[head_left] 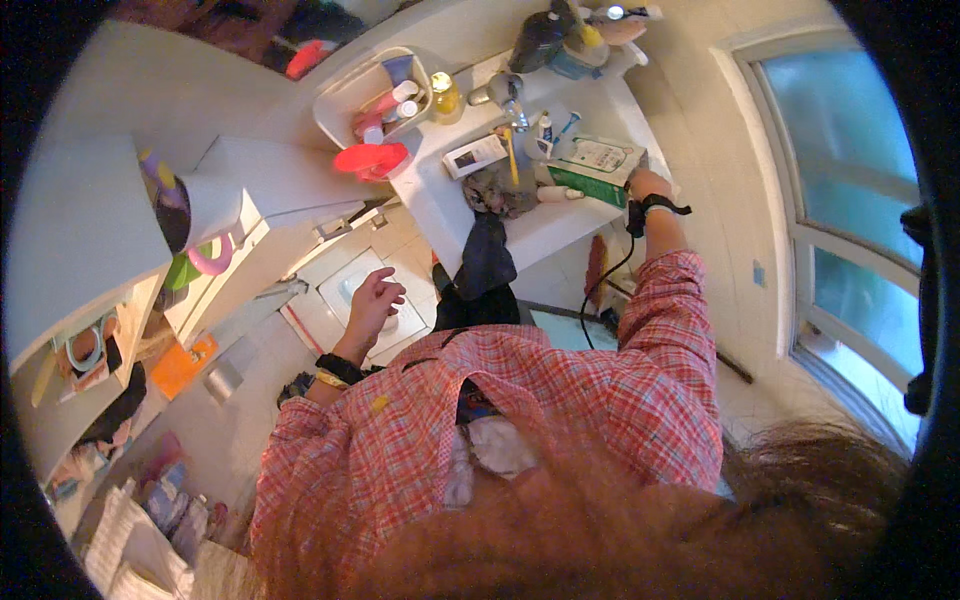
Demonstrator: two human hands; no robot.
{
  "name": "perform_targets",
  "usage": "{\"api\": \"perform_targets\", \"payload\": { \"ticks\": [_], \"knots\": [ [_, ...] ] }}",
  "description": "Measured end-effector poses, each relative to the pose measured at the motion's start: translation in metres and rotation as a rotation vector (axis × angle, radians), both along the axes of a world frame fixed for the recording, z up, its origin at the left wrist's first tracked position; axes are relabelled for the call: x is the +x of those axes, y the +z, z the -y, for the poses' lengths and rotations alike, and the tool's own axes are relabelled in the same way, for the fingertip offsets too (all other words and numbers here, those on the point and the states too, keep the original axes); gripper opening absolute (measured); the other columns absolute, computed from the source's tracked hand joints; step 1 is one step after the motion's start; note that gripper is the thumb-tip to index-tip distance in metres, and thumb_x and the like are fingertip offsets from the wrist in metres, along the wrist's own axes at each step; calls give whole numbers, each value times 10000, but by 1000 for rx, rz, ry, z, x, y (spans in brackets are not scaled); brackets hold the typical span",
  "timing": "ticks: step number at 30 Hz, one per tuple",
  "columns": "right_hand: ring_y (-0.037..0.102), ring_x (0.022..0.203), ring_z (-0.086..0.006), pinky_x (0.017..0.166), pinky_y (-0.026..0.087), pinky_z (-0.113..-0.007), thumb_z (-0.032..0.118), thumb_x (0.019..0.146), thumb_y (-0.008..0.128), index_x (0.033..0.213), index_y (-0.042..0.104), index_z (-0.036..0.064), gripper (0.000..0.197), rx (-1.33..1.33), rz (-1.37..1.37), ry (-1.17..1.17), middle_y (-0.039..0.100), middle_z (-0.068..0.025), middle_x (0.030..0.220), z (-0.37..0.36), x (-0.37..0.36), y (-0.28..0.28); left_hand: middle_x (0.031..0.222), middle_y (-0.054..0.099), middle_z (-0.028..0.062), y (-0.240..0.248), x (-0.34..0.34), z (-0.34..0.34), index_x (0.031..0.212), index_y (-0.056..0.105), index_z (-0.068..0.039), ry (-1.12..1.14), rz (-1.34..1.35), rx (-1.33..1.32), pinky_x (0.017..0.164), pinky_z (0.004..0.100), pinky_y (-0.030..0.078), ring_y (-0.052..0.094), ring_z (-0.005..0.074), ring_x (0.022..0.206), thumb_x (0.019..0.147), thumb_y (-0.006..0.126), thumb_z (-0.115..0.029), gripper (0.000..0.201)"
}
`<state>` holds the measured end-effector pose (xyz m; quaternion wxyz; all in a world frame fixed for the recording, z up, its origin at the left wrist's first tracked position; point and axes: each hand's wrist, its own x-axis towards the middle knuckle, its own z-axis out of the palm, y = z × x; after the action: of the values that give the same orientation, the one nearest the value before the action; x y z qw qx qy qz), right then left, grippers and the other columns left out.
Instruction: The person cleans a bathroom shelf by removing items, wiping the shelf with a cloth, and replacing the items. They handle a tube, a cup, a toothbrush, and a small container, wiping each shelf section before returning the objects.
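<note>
Right hand (pixel 650 187) at green box (pixel 597 169), grip unclear;
left hand (pixel 374 300) loosely spread, left of box; box seemingly reached, further progress unclear

Right by the right hand (pixel 650 188) here, the green-and-white box (pixel 598 170) is showing print too small to make out, while farther to that hand's left the small white carton (pixel 474 156) flashes dark marks, equally blurred, not one word legible on either.
</note>
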<state>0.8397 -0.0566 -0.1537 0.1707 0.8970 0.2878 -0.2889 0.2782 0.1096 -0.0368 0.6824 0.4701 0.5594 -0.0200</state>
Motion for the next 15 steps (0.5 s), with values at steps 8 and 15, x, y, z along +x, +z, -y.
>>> {"api": "perform_targets", "payload": {
  "ticks": [8, 15],
  "knots": [
    [641, 982, -364, 824, 504, -477, 460, 785, 685, 989, 654, 1, 504, 149, 128, -204, 659, -226, 1047, 29, -12, -39, 888, 657, 76, 3, -9, 8, 1240, 533, -23, 99, 37, 13, 607, 274, 496, 623, 147, 747, 883, 626, -167, 396],
    [604, 1081, -390, 908, 475, -485, 523, 742, 676, 1236, 498, -5, 745, 291, 158, -393, 632, -241, 1145, 49, -29, -19, 833, 635, 48, 53, -19, -13, 1175, 574, -27, -64, 84, 244, 606, 274, 490, 605, 119, 725, 887, 645, -211, 350]
  ]
}}
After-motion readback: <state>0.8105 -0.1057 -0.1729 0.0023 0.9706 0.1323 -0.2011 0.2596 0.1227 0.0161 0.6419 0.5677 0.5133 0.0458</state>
